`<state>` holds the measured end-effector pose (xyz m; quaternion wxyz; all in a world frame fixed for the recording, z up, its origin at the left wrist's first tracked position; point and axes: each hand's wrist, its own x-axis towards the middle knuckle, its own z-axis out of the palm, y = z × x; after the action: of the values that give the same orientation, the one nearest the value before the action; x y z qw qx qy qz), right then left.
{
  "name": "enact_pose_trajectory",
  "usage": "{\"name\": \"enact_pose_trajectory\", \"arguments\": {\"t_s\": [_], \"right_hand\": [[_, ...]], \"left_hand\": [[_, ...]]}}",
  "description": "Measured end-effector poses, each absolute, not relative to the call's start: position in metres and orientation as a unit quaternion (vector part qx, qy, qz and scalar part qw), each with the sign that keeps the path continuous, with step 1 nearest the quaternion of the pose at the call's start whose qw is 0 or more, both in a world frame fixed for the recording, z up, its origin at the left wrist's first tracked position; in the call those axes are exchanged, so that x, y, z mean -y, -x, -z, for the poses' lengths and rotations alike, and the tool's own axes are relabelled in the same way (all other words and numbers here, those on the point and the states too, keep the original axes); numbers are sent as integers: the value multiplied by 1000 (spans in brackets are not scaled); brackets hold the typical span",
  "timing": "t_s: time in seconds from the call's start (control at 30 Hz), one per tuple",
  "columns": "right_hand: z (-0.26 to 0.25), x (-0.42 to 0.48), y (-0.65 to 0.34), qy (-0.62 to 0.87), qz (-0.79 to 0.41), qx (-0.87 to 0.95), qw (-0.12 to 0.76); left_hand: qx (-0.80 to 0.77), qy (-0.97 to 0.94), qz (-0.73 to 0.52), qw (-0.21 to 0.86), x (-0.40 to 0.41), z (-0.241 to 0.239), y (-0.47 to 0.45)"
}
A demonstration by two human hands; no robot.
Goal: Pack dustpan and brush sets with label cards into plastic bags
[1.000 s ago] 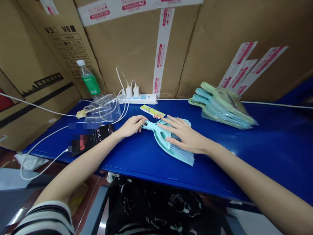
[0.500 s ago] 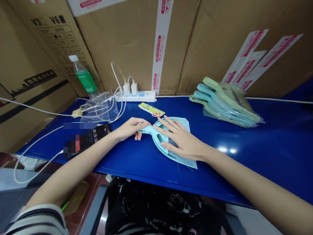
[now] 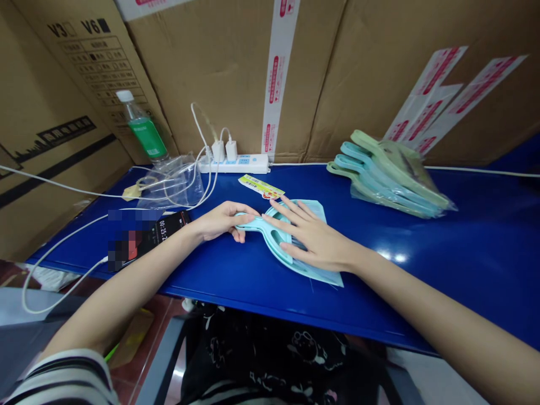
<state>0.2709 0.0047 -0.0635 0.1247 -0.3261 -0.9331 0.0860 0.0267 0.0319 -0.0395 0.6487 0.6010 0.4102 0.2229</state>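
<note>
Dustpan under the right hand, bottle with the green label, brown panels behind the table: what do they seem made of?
Light-blue dustpan: probably moulded plastic, smooth and satin, judging by its even colour and rounded rim. Green-labelled bottle: see-through and glossy, likely plastic, glass not excluded. Brown panels: matte cardboard, most likely, from the creases and printed markings.

The dustpan (image 3: 318, 209) is smooth plastic, the tabletop (image 3: 422, 275) glossy, the cardboard (image 3: 219, 79) matt.

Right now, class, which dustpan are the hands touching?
The light-blue dustpan, under the right hand, its handle in the left hand; the other dustpans lie stacked, plastic-wrapped.
</note>
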Motion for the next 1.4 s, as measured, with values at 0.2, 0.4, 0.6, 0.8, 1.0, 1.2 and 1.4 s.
{"name": "enact_pose_trajectory", "arguments": {"t_s": [0.2, 0.4, 0.6, 0.8, 1.0, 1.2, 1.4], "right_hand": [[64, -5, -271, 321, -80, 934, 133], [64, -3, -271, 314, -92, 936, 126], [61, -1, -270, 309, -107, 937, 124], [65, -4, -273, 312, -109, 935, 131], [69, -7, -279, 325, -111, 933, 107], [70, -7, -289, 327, -103, 934, 96], [65, -5, -296, 347, -114, 928, 73]], "left_hand": [[-415, -597, -218, 651, -31, 36, -27], [-413, -605, -218, 645, -31, 37, -27], [-412, -631, -214, 622, -30, 35, -29], [-391, -673, -197, 597, -32, 34, -27], [-381, -723, -170, 551, -36, 32, -17], [-390, -749, -141, 517, -37, 25, -8], [-384, -768, -126, 497, -38, 23, -5]]}}
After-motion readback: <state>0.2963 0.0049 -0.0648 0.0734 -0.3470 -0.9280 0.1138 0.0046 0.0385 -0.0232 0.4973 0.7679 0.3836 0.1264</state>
